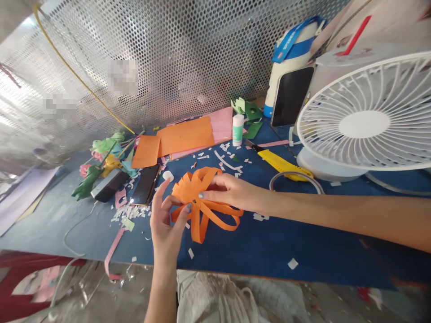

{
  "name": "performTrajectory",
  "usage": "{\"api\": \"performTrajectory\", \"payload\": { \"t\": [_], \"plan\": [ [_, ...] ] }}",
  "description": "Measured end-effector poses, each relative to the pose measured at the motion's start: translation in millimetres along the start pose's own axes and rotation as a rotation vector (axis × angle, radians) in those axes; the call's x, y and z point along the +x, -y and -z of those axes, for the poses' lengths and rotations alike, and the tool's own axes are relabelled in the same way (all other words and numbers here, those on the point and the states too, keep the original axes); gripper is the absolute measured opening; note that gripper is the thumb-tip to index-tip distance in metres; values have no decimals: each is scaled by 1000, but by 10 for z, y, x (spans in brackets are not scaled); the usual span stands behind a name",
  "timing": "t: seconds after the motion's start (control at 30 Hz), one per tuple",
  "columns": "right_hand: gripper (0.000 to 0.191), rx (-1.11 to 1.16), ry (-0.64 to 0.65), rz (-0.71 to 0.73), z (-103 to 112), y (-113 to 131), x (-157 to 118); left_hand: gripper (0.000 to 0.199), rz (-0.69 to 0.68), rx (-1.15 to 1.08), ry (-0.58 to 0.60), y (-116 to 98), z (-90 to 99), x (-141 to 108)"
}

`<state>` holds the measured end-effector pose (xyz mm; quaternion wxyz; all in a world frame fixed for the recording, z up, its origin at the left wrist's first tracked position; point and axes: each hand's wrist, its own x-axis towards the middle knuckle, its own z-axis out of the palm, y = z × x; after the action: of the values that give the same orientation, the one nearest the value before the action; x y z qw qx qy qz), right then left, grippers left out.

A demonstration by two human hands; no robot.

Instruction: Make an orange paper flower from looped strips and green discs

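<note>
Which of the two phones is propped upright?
The smartphone before the cream-and-blue bottle; the other phone lies flat on the blue table, near the left hand.

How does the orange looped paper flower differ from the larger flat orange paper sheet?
Left hand and right hand hold the orange looped paper flower; the larger flat orange paper sheet lies untouched. The flower has narrow, curved loops; the sheet is one broad rectangle. Both are orange.

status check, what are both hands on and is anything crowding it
Left hand and right hand both holding orange paper flower near its middle. Flower fanned open. White scraps scattered about, phone lying close to left hand.
</note>
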<state>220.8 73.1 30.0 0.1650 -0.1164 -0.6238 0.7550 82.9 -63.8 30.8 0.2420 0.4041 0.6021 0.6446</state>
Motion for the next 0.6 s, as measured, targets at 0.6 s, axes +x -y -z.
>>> {"api": "performTrajectory", "payload": {
  "t": [0.6],
  "plan": [
    [40,-45,60,-60,60,262,-15,56,107,-190,-18,-37,-17,-19]
  ]
}}
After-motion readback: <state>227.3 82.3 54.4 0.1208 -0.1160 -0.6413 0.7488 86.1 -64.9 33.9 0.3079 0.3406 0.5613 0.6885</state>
